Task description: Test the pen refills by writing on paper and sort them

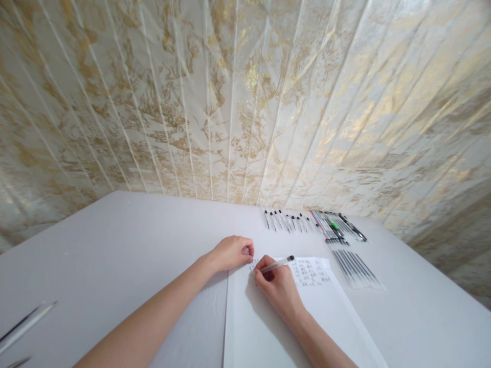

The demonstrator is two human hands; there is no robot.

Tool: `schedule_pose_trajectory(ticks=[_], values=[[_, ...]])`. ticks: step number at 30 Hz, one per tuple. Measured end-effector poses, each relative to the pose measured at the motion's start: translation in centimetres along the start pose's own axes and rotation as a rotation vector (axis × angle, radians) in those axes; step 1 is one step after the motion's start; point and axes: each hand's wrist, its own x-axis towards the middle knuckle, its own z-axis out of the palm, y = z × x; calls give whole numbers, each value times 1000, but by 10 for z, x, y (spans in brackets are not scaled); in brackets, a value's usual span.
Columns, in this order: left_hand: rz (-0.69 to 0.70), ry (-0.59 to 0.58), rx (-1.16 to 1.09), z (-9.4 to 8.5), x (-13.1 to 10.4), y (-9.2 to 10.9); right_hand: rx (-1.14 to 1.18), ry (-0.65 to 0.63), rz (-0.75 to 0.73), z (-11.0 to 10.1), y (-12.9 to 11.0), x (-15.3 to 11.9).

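My right hand (279,286) is closed around a pen (281,263) with a pale barrel and a black end. Its tip points down to the left at a white sheet of paper (264,337), though the fingers partly hide it. Rows of dark handwriting (310,271) cover the upper part of the sheet. Just left of that, my left hand (232,253) rests by the sheet's top left corner with its fingers curled together. Something small and greyish seems to show between thumb and forefinger, too small to name.
On the white table (153,230), several pens (289,221) lie in a row at the back. A packed group of pens (337,227) sits right of them, with several thin dark refills (356,268) nearer me. More pens (26,327) lie front left. A patterned curtain (230,102) hangs behind.
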Motion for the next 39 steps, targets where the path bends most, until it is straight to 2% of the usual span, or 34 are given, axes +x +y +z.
schedule_pose_trajectory(ticks=[21,25,29,31,34,39], values=[[-23,-3,-32,-1,-1,2,30,-2,6,0,0,0],[-26,-3,-75,-1,-1,2,92,39,20,-1,-1,0],[-18,47,-156,1,-3,4,254,141,32,-10,-2,1],[-6,86,-208,2,-4,6,268,178,-2,-18,-5,2],[18,127,-274,4,-4,13,196,155,-129,-28,-15,3],[40,125,-350,6,-6,28,71,131,-244,-33,-31,2]])
